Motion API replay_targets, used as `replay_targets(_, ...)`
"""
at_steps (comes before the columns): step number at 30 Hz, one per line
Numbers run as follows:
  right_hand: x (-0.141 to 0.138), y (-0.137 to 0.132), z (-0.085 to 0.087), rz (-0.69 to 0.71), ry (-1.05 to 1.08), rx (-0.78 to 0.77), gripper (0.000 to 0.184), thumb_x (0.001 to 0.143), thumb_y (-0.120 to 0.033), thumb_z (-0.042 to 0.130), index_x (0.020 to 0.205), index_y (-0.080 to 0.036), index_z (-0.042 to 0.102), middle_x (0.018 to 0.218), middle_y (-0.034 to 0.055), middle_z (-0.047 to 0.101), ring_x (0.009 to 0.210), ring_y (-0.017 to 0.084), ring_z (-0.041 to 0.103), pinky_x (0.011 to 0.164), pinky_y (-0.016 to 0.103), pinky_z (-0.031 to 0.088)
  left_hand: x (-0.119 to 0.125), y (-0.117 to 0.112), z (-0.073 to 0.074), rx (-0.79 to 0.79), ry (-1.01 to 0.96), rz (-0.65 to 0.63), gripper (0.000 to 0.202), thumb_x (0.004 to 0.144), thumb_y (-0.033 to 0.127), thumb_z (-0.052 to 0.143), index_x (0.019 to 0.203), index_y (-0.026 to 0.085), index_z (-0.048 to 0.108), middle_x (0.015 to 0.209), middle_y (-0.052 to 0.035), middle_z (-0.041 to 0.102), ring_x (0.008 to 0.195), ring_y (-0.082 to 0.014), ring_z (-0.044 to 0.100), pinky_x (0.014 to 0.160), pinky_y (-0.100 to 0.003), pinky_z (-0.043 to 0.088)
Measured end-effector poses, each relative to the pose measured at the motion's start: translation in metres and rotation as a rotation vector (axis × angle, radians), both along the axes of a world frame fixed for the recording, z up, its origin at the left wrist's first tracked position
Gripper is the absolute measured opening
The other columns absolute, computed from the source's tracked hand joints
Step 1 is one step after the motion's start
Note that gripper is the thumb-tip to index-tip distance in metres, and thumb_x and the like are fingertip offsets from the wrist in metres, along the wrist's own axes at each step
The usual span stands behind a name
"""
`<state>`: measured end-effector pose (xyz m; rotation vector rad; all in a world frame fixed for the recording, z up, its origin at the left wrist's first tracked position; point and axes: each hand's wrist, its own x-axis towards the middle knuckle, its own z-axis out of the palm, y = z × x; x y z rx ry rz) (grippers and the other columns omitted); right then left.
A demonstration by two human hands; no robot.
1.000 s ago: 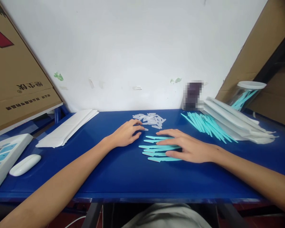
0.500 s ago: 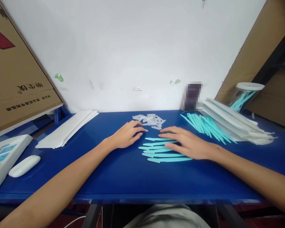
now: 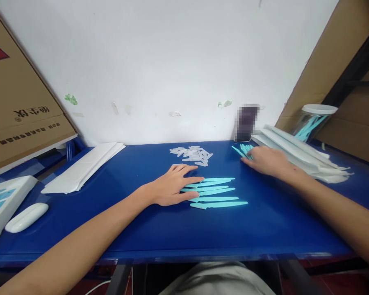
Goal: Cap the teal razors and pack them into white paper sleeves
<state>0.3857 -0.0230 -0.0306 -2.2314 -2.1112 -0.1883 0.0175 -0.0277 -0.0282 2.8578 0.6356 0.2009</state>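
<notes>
Several turquoise plastic knife-shaped sticks [image 3: 217,191] lie in a row on the blue table [image 3: 160,229]. My left hand [image 3: 172,186] rests flat on their left ends, fingers stretched out and open. My right hand [image 3: 266,160] lies far right on a heap of more turquoise sticks [image 3: 242,150]; its fingers curl down onto the heap and hide most of it. I cannot make out whether it grips any. A small pile of clear white plastic caps [image 3: 192,154] sits behind the row.
White paper sleeves are stacked at the left [image 3: 81,168] and at the right [image 3: 298,155]. A clear jar with turquoise sticks [image 3: 312,121] stands far right. A white mouse-like device [image 3: 26,216] and a white box [image 3: 1,200] sit at the left edge. Cardboard boxes lean on both sides.
My right hand left the row of sticks and moved back and right onto the heap. My left hand slid right onto the row's left ends.
</notes>
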Motion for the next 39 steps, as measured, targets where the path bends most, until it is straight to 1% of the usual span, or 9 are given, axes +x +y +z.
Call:
replay_targets(2,0.001,0.002,-0.003,-0.04,-0.025,0.009,0.046,0.094,-0.055,0.049,0.097,-0.017,0.075,0.098,0.0186,0.073,0.097,0.035,0.067,0.074,0.041,0.048,-0.001,0.0,0.0,0.005,-0.01,-0.014,0.056,0.103,0.061,0.041,0.152,0.036,0.048,0.165,-0.0098,0.034,0.148,-0.0384,0.033,0.117,-0.061,0.029)
replay_targets(6,0.0,0.002,-0.001,-0.105,-0.063,-0.019,0.049,0.094,-0.056,0.045,0.094,-0.019,0.076,0.098,0.0175,0.073,0.093,0.036,0.068,0.07,0.042,0.048,-0.002,0.002,-0.001,-0.001,-0.012,-0.01,0.055,0.102,0.062,0.042,0.152,0.039,0.048,0.166,-0.0085,0.033,0.149,-0.0384,0.032,0.117,-0.061,0.028)
replay_targets(12,0.0,0.001,0.003,-0.072,-0.04,-0.058,0.043,0.093,-0.048,0.047,0.103,-0.021,0.08,0.102,0.0152,0.076,0.094,0.033,0.069,0.068,0.038,0.047,-0.003,0.002,0.0,-0.004,-0.015,-0.004,0.058,0.104,0.06,0.039,0.157,0.036,0.04,0.164,-0.0113,0.036,0.148,-0.0365,0.034,0.116,-0.059,0.03)
replay_targets(18,-0.009,-0.003,0.007,0.014,0.081,-0.064,0.034,0.087,-0.043,0.056,0.097,-0.022,0.08,0.097,0.0106,0.078,0.09,0.028,0.07,0.066,0.034,0.047,-0.004,0.007,-0.001,0.016,-0.073,0.025,0.053,0.107,0.054,0.035,0.154,0.032,0.045,0.156,-0.0123,0.046,0.143,-0.0333,0.04,0.114,-0.054,0.035)
replay_targets(23,-0.019,-0.008,0.011,0.181,0.161,-0.112,0.028,0.083,-0.041,0.059,0.092,-0.021,0.077,0.09,0.0078,0.076,0.078,0.023,0.067,0.064,0.032,0.045,-0.005,0.01,-0.001,0.039,-0.082,0.082,0.052,0.108,0.052,0.029,0.148,0.028,0.051,0.151,-0.0138,0.049,0.139,-0.0317,0.043,0.111,-0.053,0.036)
replay_targets(28,-0.024,-0.015,0.018,0.315,0.253,-0.219,0.021,0.08,-0.04,0.061,0.082,-0.021,0.072,0.082,0.0046,0.071,0.071,0.02,0.062,0.064,0.031,0.043,-0.003,0.008,-0.001,0.057,-0.08,0.089,0.05,0.108,0.05,0.03,0.144,0.026,0.056,0.149,-0.0137,0.05,0.139,-0.0307,0.043,0.112,-0.051,0.034)
replay_targets(33,-0.032,-0.023,0.025,0.426,0.375,-0.325,0.017,0.079,-0.036,0.062,0.072,-0.021,0.064,0.068,-0.0001,0.058,0.061,0.015,0.049,0.059,0.03,0.037,-0.001,0.007,-0.001,0.061,-0.09,0.075,0.05,0.108,0.05,0.031,0.142,0.026,0.058,0.147,-0.013,0.052,0.138,-0.0309,0.044,0.111,-0.051,0.035)
replay_targets(36,-0.04,-0.025,0.023,0.47,0.425,-0.323,0.018,0.08,-0.037,0.062,0.072,-0.021,0.062,0.067,-0.0018,0.053,0.06,0.014,0.045,0.058,0.029,0.034,-0.002,0.007,-0.001,0.066,-0.088,0.079,0.049,0.108,0.05,0.031,0.141,0.025,0.059,0.147,-0.0136,0.052,0.139,-0.0307,0.043,0.112,-0.051,0.034)
replay_targets(39,-0.051,-0.025,0.015,0.497,0.454,-0.275,0.021,0.081,-0.04,0.061,0.078,-0.02,0.063,0.065,-0.0034,0.049,0.059,0.013,0.041,0.058,0.029,0.032,-0.002,0.008,-0.001,0.077,-0.098,0.083,0.048,0.108,0.048,0.032,0.138,0.024,0.061,0.146,-0.0145,0.052,0.137,-0.0313,0.044,0.112,-0.052,0.034)
